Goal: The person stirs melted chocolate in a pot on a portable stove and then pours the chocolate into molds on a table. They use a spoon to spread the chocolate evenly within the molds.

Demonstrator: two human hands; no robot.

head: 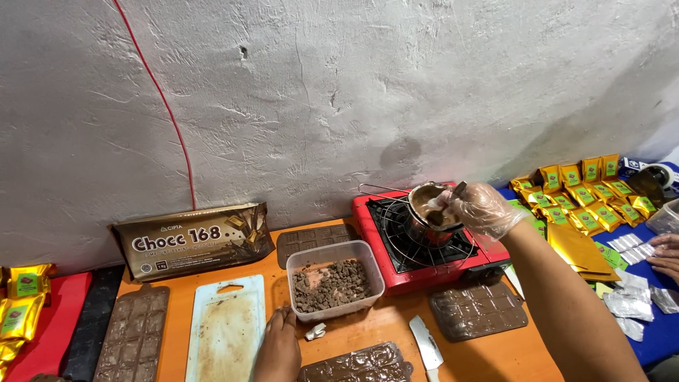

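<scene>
melted chocolate (428,205) in steel pot (417,225)

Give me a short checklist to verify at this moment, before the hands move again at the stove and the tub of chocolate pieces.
1. Small metal pot sits squarely on the red stove: ok.
2. Gloved right hand has a grip on the stirring tool in the pot: ok, though the tool is partly hidden.
3. Burner flame state: cannot tell.
4. Bare left hand rests on the orange table by the plastic tub, clear of the knife: ok.
5. Tub holds chocolate pieces: ok.
6. Another person's hand stays apart at the blue side: ok.
</scene>
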